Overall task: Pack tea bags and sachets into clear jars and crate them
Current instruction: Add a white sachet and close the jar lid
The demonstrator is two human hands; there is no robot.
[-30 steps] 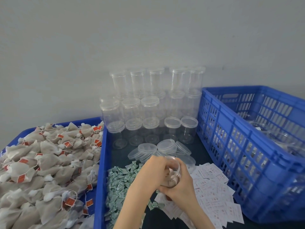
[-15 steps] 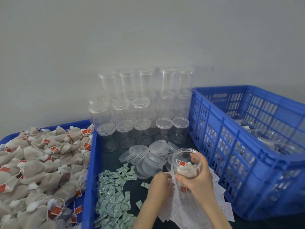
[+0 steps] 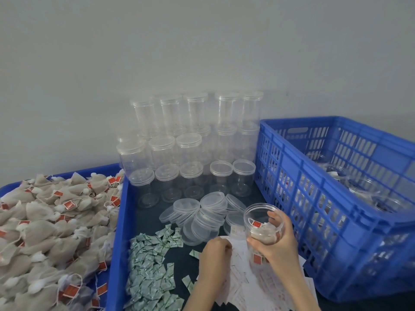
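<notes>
My right hand [image 3: 279,245] grips an open clear jar [image 3: 260,223] with tea bags inside, red tags showing through its wall. My left hand [image 3: 214,258] rests with curled fingers on the pile of white paper slips [image 3: 242,286]; whether it pinches one I cannot tell. Green sachets [image 3: 152,268] lie in a heap left of that hand. Grey tea bags with red tags [image 3: 49,230] fill a blue tray on the left. The blue crate [image 3: 318,212] at right holds several filled jars [image 3: 363,187].
Stacked empty lidded jars [image 3: 190,149] stand against the wall behind. Loose clear lids [image 3: 202,214] lie piled between the jars and my hands. The blue tray rim [image 3: 119,232] separates the tea bags from the sachets.
My right hand lifted the jar away to the right, holding it alone. My left hand let go of it and dropped onto the paper slips.
</notes>
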